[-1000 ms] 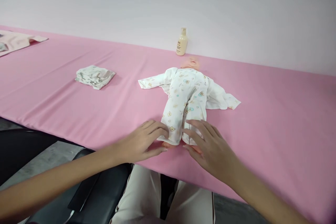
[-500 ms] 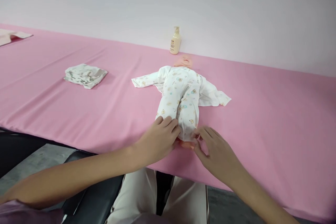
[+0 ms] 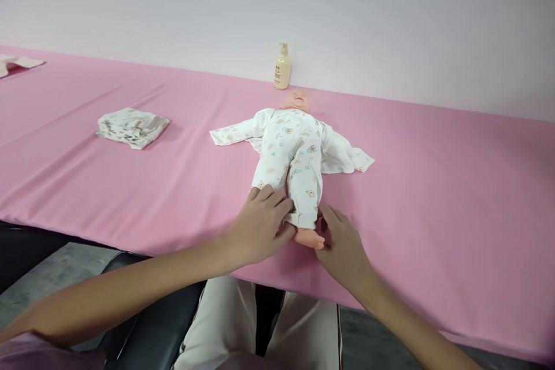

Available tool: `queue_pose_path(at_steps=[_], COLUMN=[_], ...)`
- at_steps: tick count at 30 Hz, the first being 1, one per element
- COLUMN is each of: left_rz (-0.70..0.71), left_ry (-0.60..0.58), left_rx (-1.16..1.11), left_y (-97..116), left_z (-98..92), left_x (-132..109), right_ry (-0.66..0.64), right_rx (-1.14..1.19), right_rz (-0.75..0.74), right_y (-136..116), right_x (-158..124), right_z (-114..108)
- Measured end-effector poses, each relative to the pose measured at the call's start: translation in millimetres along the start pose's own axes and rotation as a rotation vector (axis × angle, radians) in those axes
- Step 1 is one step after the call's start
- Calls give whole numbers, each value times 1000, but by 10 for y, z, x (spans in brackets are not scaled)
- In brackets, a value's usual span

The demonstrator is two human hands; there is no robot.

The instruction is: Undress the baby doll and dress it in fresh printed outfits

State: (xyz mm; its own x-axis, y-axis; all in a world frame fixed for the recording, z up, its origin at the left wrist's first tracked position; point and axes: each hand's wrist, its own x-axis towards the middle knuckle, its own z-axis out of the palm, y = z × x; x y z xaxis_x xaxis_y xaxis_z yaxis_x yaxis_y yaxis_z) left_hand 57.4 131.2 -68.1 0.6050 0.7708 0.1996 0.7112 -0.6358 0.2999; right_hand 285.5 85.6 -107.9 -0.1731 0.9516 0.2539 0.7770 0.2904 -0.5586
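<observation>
A baby doll (image 3: 300,101) lies on its back on the pink-covered table, head toward the wall. It is dressed in a white top (image 3: 333,147) and white trousers (image 3: 306,170) with small animal prints; both sleeves spread outward. My left hand (image 3: 260,225) pinches the inner edge of the trouser cuff on the right-hand leg, fingers curled. On the outer side of that same cuff, my right hand (image 3: 342,240) has its fingers bent against the cloth, fingertips partly hidden. Between the hands a bare doll foot (image 3: 309,237) sticks out below the cuff. The other foot is hidden behind my left hand.
A cream pump bottle (image 3: 282,67) stands by the wall behind the doll's head. To the left lies a folded patterned cloth (image 3: 133,127), and a pale pink cloth (image 3: 19,63) is at the far left. Black chairs (image 3: 151,324) stand below the table's front edge.
The cuff has moved up the leg, so more of the doll's foot shows. My right hand has shifted slightly round the outer side of the ankle. The view has turned a little.
</observation>
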Motion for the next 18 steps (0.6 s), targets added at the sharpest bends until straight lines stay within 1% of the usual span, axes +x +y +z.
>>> queue_pose_path(at_steps=[3, 6, 9, 14, 16, 18], left_rz=[-1, -5, 12, 42, 52, 68], left_ry=[-11, -4, 8, -12, -17, -12], left_rx=[-21, 1, 13, 1, -23, -31], left_y=[0, -9, 6, 65, 75, 71], left_z=[-16, 9, 28, -5, -21, -25], left_x=[-13, -34, -85, -190, -213, -225], right_ry=[20, -55, -103, -51, -85, -148], right_rx=[0, -69, -91, -130, -146, -176], right_rz=[22, 31, 25, -12, -1, 22], right_y=[-35, -82, -128, -125, -90, -50], right_x=[27, 34, -16, -122, -122, -97], right_z=[4, -41, -166, -402, -434, -422])
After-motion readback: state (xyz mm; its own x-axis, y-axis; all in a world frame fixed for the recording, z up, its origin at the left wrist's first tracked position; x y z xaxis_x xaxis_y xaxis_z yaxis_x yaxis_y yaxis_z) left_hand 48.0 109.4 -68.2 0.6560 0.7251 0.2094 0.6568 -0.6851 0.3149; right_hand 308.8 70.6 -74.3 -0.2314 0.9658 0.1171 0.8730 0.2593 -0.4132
